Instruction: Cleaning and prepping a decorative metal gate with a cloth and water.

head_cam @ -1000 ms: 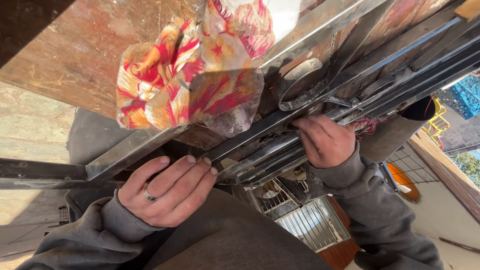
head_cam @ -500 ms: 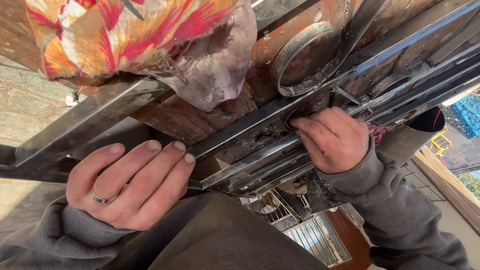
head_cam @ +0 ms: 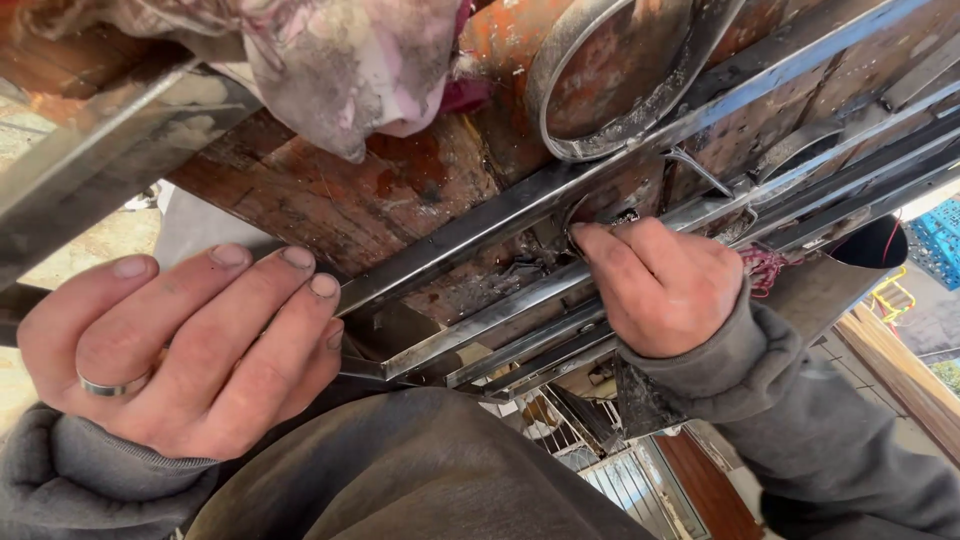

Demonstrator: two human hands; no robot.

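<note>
My left hand (head_cam: 180, 350) lay flat, fingers together, on the bar (head_cam: 470, 240). My right hand (head_cam: 665, 285) curled over the bars further along, fingertips pressed at a joint. Nothing looked loose; I judged the work midway.

A stained, dirty cloth (head_cam: 350, 65) with faded pink marks hangs at the top, over a rusty, weathered wooden board (head_cam: 400, 190). A curved metal ring (head_cam: 590, 110), grey and scuffed, lies against the rust-orange surface beside it. At the far right a bright blue crate (head_cam: 935, 245) shows near a yellow frame (head_cam: 893, 297), both small and hard to make out. Low in the middle stands a white wire cage or rack (head_cam: 560, 430), perhaps on a floor below.
</note>
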